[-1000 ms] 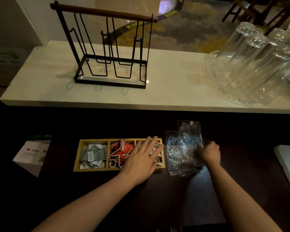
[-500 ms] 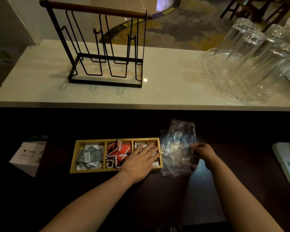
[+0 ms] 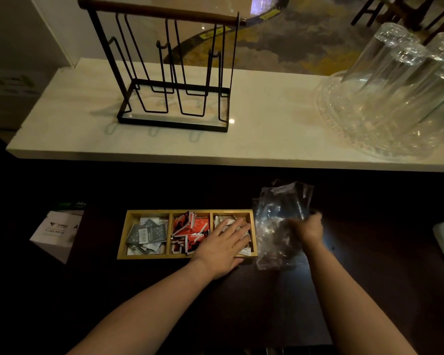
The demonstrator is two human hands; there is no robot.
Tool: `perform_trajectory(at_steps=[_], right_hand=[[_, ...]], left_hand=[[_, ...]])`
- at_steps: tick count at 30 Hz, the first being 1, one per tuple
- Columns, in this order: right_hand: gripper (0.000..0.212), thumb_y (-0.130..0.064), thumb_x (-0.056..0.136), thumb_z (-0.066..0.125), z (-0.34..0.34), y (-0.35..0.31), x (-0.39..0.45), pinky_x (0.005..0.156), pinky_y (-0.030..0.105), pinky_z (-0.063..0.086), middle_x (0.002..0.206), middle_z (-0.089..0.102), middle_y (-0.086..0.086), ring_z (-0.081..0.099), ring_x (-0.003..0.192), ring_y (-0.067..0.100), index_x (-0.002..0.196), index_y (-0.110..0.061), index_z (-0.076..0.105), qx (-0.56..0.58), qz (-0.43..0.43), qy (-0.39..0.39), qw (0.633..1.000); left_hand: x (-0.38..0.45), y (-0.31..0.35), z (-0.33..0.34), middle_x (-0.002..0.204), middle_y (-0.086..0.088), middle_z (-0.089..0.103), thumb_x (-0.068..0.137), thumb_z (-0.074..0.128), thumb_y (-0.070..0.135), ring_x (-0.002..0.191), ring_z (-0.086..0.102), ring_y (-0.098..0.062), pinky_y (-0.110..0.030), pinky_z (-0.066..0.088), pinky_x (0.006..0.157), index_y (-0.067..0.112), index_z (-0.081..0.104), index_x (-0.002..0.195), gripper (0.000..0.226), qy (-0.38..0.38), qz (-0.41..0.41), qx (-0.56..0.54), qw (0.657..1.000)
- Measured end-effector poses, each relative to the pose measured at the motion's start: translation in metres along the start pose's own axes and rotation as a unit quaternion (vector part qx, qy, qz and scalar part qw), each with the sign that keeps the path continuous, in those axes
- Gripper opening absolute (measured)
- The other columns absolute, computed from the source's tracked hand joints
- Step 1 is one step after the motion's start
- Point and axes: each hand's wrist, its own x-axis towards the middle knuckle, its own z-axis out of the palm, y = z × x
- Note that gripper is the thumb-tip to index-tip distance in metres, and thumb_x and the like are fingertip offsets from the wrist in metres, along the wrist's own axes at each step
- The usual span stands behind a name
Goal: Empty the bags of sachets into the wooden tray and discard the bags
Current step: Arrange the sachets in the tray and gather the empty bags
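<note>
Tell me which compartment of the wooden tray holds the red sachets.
The middle compartment of the wooden tray. The left compartment holds grey sachets, and the right one, partly under the left hand, shows white ones.

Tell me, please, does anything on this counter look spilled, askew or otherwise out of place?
Nothing spilled: the sachets sit inside the wooden tray. Only the crumpled empty bags, held by the right hand, await discarding.
</note>
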Motion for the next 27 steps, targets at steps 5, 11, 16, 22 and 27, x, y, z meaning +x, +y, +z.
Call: perform_trajectory(at_steps=[5, 11, 16, 22, 27], right_hand=[[0.028, -0.024, 0.081, 0.072, -0.040, 0.009, 0.001, 0.076, 0.040, 0.049, 0.094, 0.067, 0.013, 0.062, 0.088, 0.028, 0.100, -0.006, 0.062, -0.002, -0.072, -0.015, 0.997], [0.015, -0.016, 0.089, 0.062, -0.056, 0.028, -0.010, 0.062, 0.033, 0.041, 0.075, 0.058, 0.009, 0.051, 0.065, 0.018, 0.091, -0.002, 0.061, 0.056, -0.017, -0.147, 0.987], [0.024, -0.017, 0.085, 0.068, -0.043, 0.025, -0.010, 0.071, 0.037, 0.046, 0.083, 0.064, 0.015, 0.058, 0.075, 0.025, 0.095, 0.004, 0.064, 0.031, -0.008, -0.194, 0.980], [0.028, -0.002, 0.081, 0.068, -0.008, 0.016, -0.025, 0.062, 0.034, 0.054, 0.089, 0.063, 0.012, 0.061, 0.076, 0.023, 0.106, -0.004, 0.055, 0.007, -0.019, -0.208, 0.978], [0.022, -0.005, 0.078, 0.067, -0.023, 0.010, -0.041, 0.065, 0.043, 0.053, 0.090, 0.066, 0.016, 0.062, 0.073, 0.026, 0.093, -0.016, 0.056, 0.029, -0.064, -0.154, 0.986]], left_hand=[[-0.005, -0.003, -0.008, 0.158, -0.008, -0.014, 0.099, 0.021, 0.050, 0.142, -0.023, -0.024, -0.049, -0.013, 0.116, 0.021, -0.002, 0.150, 0.064, 0.037, 0.013, -0.006, 0.999], [-0.026, 0.005, -0.005, 0.156, -0.001, -0.012, 0.100, 0.021, 0.047, 0.142, -0.018, -0.022, -0.049, -0.016, 0.113, 0.024, -0.004, 0.149, 0.060, 0.044, 0.122, 0.050, 0.990], [-0.031, -0.006, 0.007, 0.159, -0.001, -0.008, 0.101, 0.016, 0.044, 0.142, -0.022, -0.020, -0.045, -0.019, 0.111, 0.020, -0.012, 0.148, 0.060, 0.021, 0.092, 0.038, 0.995], [-0.026, 0.006, 0.000, 0.159, -0.005, 0.009, 0.099, 0.018, 0.048, 0.145, -0.010, -0.021, -0.048, -0.014, 0.114, 0.015, 0.002, 0.149, 0.062, 0.024, 0.059, -0.022, 0.998], [-0.042, 0.008, -0.020, 0.156, 0.005, 0.026, 0.098, 0.030, 0.043, 0.146, 0.007, -0.011, -0.040, -0.007, 0.117, 0.024, 0.028, 0.145, 0.050, 0.089, 0.010, -0.181, 0.979]])
